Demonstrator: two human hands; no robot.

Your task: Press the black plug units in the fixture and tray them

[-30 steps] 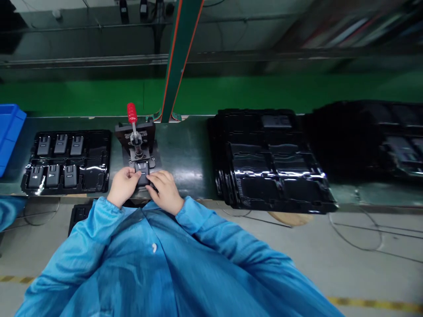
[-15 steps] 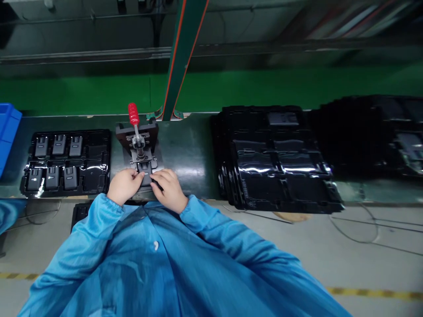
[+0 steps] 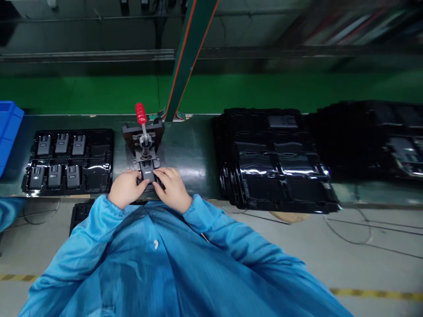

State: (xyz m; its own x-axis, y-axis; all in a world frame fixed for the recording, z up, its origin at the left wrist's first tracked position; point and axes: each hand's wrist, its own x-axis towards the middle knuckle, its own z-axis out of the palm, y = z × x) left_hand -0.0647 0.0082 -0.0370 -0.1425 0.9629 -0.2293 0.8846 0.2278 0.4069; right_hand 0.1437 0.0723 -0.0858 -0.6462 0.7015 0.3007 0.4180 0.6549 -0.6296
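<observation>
A small dark grey plastic case (image 3: pixel 147 172) with pale lettering lies at the foot of a toggle clamp fixture (image 3: pixel 145 145). My left hand (image 3: pixel 127 188) grips its left side, thumb on the lower left corner. From the right, my right hand (image 3: pixel 172 188) holds the opposite side with thumb and fingers. The clamp's red handle (image 3: pixel 140 113) points up, and its plunger stands just behind the case. To the left, a black tray (image 3: pixel 96 169) carries several similar grey cases (image 3: pixel 73 177) in two rows.
Stacked black trays (image 3: pixel 264 189) stand on the right of the green bench (image 3: pixel 191 154), with another tray stack (image 3: pixel 350 145) beyond. A blue bin (image 3: pixel 9 132) sits at the far left. A green post (image 3: pixel 185 61) rises behind the fixture. Cables hang below the bench edge.
The case has moved slightly away from me, farther under the clamp, with both hands keeping hold of it. The whole view has also shifted slightly. The red handle remains up.
</observation>
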